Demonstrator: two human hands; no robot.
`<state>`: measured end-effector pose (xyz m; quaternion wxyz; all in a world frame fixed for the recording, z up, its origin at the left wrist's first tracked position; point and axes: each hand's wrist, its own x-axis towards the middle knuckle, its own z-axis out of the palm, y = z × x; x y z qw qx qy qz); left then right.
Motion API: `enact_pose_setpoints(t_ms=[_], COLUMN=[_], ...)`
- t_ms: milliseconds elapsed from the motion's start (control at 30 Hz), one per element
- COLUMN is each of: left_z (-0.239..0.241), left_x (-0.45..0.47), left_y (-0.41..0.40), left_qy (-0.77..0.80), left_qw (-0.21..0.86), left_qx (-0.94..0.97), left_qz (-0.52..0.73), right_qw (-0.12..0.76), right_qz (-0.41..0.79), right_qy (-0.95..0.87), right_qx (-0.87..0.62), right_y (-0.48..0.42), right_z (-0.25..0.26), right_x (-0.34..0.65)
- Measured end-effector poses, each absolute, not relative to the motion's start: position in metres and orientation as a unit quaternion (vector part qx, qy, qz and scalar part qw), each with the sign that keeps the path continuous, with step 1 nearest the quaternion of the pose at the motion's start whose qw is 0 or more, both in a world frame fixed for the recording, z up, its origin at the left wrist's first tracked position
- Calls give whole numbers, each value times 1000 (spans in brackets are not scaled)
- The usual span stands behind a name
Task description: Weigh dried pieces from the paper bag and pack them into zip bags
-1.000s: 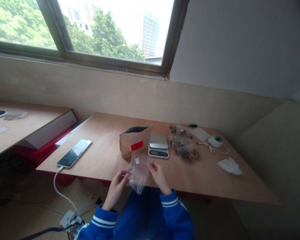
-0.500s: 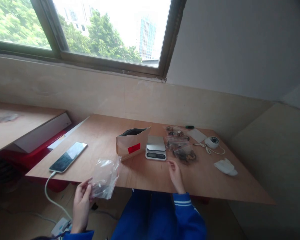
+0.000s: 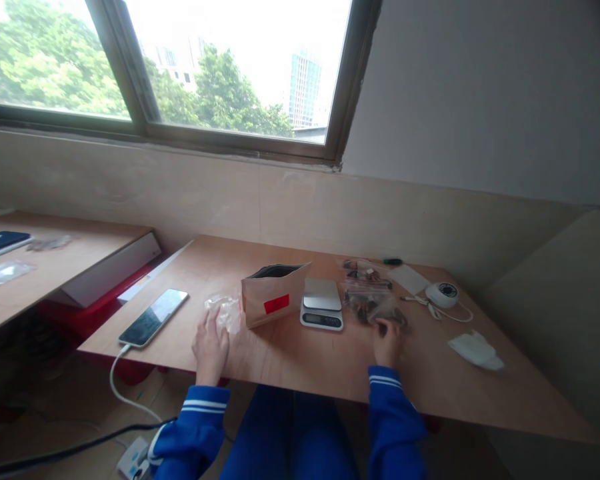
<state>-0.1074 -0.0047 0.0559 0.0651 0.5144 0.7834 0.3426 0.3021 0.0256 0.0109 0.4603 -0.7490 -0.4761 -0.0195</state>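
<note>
Hands (image 3: 211, 343) (image 3: 387, 343) at clear bags (image 3: 233, 315) (image 3: 387, 308): L crinkled, R w/ dk contents (image 3: 364, 310).

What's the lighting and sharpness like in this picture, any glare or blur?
Head view: the dark-framed glass window is blown out nearly white up top; head view: a pale reflection crosses the black-screened rectangular smartphone; head view: the brown floor at lower left lies in shadow; head view: the clear plastic bags by the right hand look soft, with little fine detail.
</note>
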Motion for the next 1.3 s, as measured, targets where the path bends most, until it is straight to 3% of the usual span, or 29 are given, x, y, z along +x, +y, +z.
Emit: enact_pose_setpoints(t_ms=[133, 233, 333, 433, 600, 700, 867, 1067, 1233, 1300], left_z=[30, 24, 37, 58, 97, 122, 135, 110, 97, 97], left_x=[-103, -107, -110, -100, -39, 0, 10, -8, 11, 20], left_y=[-10, 0, 13, 10, -43, -78, -106, -126, -140, -142], left_qy=[785, 780, 775, 772, 639, 503, 459, 456, 411, 402], left_qw=[127, 135, 161, 160, 295, 407, 432, 489, 600, 633], left_qx=[559, 577, 574, 538, 501, 589, 668, 654, 541, 467], left_qz=[234, 201, 209, 298, 503, 484, 396, 354, 422, 467], right_qw=[560, 571, 574, 576, 521, 458, 412, 389, 481, 493], right_qz=[18, 45, 43, 54, 211, 314, 415, 380, 214, 214], right_qy=[-404, -349, -323, -340, -480, -584, -641, -688, -658, -643], right_qx=[-724, -741, -751, -741, -673, -593, -497, -481, -539, -546], right_y=[-12, -39, -56, -66, -81, -86, -84, -92, -101, -107], right_z=[19, 36, 60, 86, 129, 147, 152, 138, 126, 128], right_x=[306, 303, 304, 306, 288, 262, 218, 191, 174, 167])
